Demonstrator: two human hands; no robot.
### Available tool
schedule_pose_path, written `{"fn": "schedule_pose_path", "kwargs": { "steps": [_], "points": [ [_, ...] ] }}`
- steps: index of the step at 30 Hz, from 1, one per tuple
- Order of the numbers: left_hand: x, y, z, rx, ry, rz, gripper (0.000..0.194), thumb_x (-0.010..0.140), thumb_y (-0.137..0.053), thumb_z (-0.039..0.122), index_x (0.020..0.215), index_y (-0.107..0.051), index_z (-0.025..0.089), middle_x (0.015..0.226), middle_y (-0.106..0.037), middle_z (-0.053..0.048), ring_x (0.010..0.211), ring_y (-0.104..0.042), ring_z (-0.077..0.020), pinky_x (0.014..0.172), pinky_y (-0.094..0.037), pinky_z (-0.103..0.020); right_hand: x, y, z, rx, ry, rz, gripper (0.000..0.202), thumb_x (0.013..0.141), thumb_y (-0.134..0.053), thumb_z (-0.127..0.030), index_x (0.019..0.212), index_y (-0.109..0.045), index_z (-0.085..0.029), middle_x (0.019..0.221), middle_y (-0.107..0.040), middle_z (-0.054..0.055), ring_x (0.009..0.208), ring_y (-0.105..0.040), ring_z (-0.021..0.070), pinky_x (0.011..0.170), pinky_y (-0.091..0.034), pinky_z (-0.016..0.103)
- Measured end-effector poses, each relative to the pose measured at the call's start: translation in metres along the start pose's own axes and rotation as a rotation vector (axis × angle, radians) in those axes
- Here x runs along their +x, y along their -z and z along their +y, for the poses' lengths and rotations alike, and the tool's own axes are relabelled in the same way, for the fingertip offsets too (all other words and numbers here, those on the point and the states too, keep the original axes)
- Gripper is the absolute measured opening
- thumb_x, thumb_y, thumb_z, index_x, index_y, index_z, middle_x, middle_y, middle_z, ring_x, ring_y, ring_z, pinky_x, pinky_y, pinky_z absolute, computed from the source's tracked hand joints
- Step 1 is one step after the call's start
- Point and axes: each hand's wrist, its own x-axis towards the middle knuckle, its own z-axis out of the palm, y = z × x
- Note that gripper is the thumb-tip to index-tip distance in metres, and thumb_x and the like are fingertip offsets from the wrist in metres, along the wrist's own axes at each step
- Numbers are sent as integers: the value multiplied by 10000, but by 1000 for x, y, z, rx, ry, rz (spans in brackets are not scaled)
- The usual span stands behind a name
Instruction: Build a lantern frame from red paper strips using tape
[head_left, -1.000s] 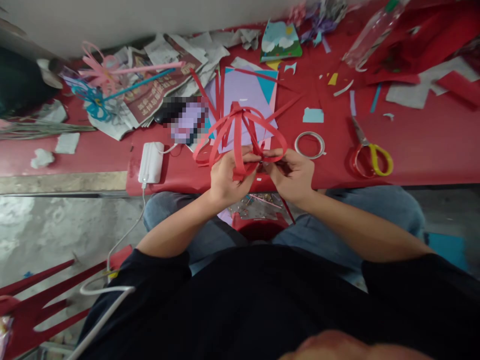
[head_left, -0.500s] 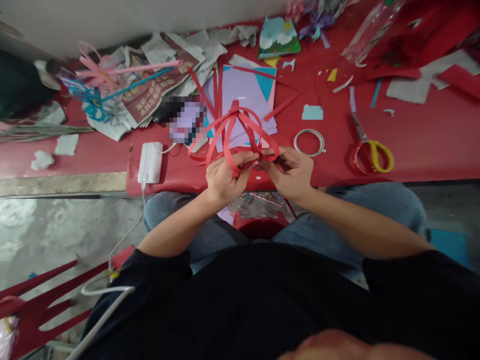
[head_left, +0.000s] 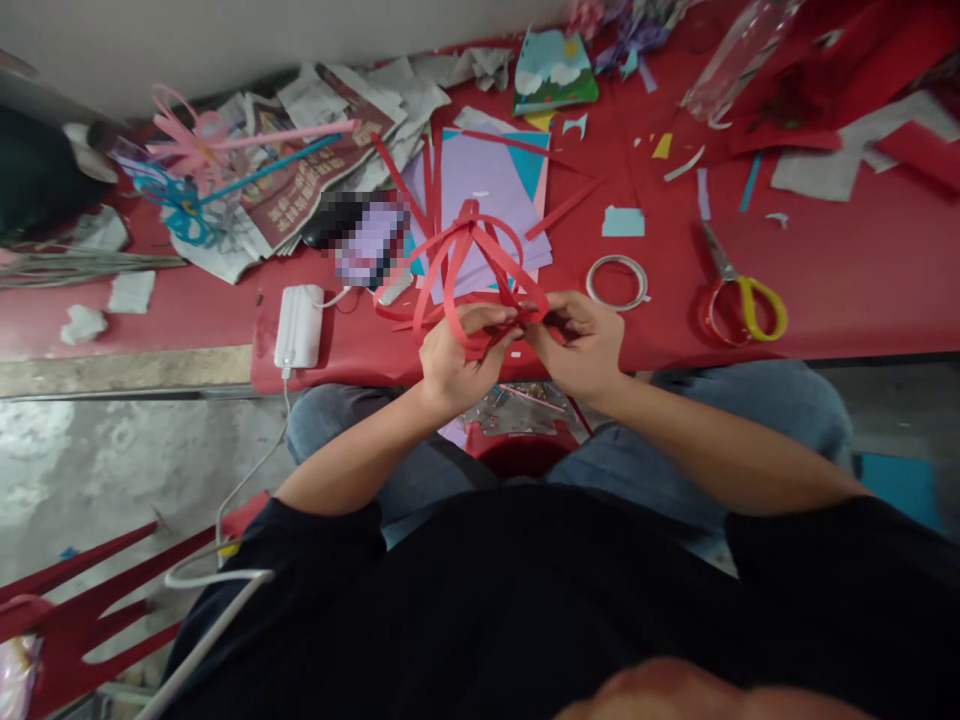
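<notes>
Between my hands is a red paper-strip flower with several looped petals joined at the top. My left hand pinches its strips from the left, one loop passing over the fingers. From the right, my right hand grips the same strips, its fingertips close to those of the left. What exactly lies between the fingertips is partly hidden. Behind the loops, purple paper sheets lie stacked on the red table, with loose red strips across them.
Scissors and a roll of tape lie to the right. On the left are a white power bank with a cable, crumpled newspaper, and pink and blue paper flowers. A plastic bottle lies at the back right.
My left hand has shifted slightly right, nearer the right hand. The loops have moved a little, and both hands keep their grip.
</notes>
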Motion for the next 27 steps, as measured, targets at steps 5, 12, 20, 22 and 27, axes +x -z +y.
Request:
{"fn": "schedule_pose_path", "kwargs": {
  "steps": [5,12,20,22,27],
  "points": [
    [-2,-2,-6,-72,41,-16,252,1024,-837,264,1200,-658,257,1085,-848,-24,1013,-866,-162,881,-737,-305,0,0,-1,-16,-24,0,189,956,-901,-418,1026,-812,-267,935,-867,11,765,-823,184,736,-691,330],
    [-5,-4,-8,-160,82,22,297,963,-885,180,1081,-622,249,1035,-853,-2,928,-849,-145,816,-704,-279,-3,1,2,11,-4,-32,132,984,-857,-368,1065,-812,-274,955,-856,7,785,-825,183,746,-695,335],
    [-8,-3,-6,-88,84,-8,242,1021,-818,201,1198,-661,250,1082,-873,-26,1014,-875,-168,874,-730,-298,-1,2,2,52,8,-51,138,1008,-849,-383,1092,-796,-288,909,-850,-10,772,-833,184,727,-695,323],
    [-8,-2,-5,-62,92,2,233,1019,-826,210,1181,-661,245,1083,-877,-26,1008,-877,-166,868,-727,-290,-2,3,4,61,6,-70,145,1014,-848,-389,1109,-794,-293,925,-852,-11,775,-830,181,740,-694,329],
    [-10,-1,-3,-56,157,44,226,1032,-813,239,1192,-652,243,1080,-871,-26,1003,-878,-165,858,-719,-289,-2,3,3,37,25,-50,127,1011,-851,-374,1091,-803,-288,948,-865,2,759,-818,179,732,-679,334]
  ]
}}
